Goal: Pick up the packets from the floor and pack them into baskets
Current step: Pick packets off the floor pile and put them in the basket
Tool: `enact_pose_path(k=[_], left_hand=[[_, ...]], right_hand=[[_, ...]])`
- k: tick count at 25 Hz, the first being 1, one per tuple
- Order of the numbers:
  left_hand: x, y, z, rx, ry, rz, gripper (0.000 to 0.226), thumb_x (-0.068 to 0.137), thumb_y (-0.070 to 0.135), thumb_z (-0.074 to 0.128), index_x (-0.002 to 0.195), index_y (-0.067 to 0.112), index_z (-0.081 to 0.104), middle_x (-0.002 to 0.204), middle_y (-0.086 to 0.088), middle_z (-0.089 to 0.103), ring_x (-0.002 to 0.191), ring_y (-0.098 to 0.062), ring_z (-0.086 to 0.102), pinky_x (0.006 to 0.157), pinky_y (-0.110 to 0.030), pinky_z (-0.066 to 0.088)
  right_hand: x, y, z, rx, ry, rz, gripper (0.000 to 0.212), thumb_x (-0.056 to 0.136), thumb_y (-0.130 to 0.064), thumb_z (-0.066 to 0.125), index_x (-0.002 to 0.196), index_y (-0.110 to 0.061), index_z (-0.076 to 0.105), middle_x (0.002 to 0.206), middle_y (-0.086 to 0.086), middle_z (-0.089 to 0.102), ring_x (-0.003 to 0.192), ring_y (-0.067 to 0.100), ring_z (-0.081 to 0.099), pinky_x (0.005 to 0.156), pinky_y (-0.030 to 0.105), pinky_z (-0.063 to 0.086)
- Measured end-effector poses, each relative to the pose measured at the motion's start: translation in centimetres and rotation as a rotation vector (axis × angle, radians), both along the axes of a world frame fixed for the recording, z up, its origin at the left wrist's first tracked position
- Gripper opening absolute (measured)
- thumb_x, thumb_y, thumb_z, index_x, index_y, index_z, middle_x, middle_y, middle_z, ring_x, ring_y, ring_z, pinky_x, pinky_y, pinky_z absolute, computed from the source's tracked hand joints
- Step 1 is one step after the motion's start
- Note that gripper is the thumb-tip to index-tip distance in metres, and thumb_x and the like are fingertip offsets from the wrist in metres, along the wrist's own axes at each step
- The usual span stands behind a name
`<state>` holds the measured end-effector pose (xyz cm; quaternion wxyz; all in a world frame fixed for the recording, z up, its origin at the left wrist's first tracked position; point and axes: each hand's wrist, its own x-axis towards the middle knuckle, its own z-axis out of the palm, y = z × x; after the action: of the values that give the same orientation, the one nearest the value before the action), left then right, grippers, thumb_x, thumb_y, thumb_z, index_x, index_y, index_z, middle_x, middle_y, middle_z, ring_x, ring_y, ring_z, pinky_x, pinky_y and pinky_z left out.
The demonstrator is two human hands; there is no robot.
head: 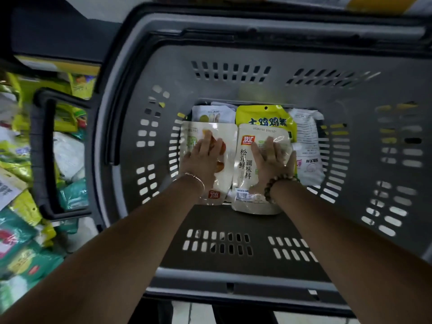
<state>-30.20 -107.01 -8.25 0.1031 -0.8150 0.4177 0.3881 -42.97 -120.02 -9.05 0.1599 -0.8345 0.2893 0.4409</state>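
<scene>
In the basket, left hand flat on one cream packet, right hand on its neighbour, fingers straight, gripping nothing. The loose packets lie beyond the left rim, nearer left hand.

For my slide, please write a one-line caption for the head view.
Left hand and right hand press two cream packets flat, side by side, in the grey basket.

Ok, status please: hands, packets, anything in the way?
Left hand flat, pressing left cream packet. Right hand flat, pressing right cream packet. Both inside grey basket. Nothing blocking.
</scene>
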Motion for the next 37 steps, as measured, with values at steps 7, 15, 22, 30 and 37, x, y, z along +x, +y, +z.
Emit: enact_pose_path(k=[7,15,22,30,37], left_hand=[[1.0,3.8,11.6,-0.405,0.110,0.530,0.043,0.085,0.013,0.058,0.127,0.019,0.054,0.134,-0.004,0.049,0.121,-0.026,0.047,0.100,-0.030,0.038],[4.5,18.6,24.5,-0.736,0.018,0.823,0.041,0.075,0.016,0.060,0.115,0.009,0.062,0.119,-0.008,0.063,0.106,-0.026,0.059,0.091,-0.017,0.036],[8.6,36.1,23.8,-0.498,-0.014,1.146,0.044,0.083,0.012,0.064,0.126,0.013,0.055,0.130,-0.005,0.055,0.121,-0.024,0.050,0.095,-0.020,0.031],[10.0,46.7,16.4,-0.222,0.157,1.439,0.044,0.088,0.018,0.059,0.131,0.020,0.050,0.135,-0.003,0.050,0.119,-0.019,0.050,0.095,-0.026,0.039],[10.9,50.5,10.5,-0.062,0.233,1.588,0.042,0.084,0.016,0.062,0.126,0.018,0.055,0.124,-0.004,0.059,0.113,-0.022,0.056,0.090,-0.026,0.041]], right_hand=[[3.1,3.7,10.5,0.035,-0.248,-0.070,0.069,0.089,-0.044,0.054,0.148,-0.029,0.021,0.158,-0.005,0.014,0.145,0.013,0.011,0.117,0.042,-0.001],[9.6,15.2,22.3,0.030,-0.885,-0.080,0.050,0.073,-0.030,0.066,0.118,-0.008,0.062,0.121,0.013,0.062,0.108,0.033,0.060,0.094,0.048,0.048],[18.3,30.4,24.3,0.202,-0.838,0.114,0.040,0.077,-0.019,0.067,0.115,-0.006,0.063,0.116,0.010,0.064,0.103,0.027,0.061,0.086,0.030,0.046],[24.6,39.0,14.4,0.265,-0.329,0.014,0.039,0.086,-0.018,0.062,0.124,-0.014,0.056,0.129,0.004,0.057,0.119,0.021,0.053,0.098,0.033,0.043],[29.6,40.6,4.8,0.267,0.002,0.234,0.047,0.088,-0.023,0.059,0.132,-0.013,0.048,0.132,0.010,0.054,0.120,0.026,0.051,0.098,0.029,0.041]])
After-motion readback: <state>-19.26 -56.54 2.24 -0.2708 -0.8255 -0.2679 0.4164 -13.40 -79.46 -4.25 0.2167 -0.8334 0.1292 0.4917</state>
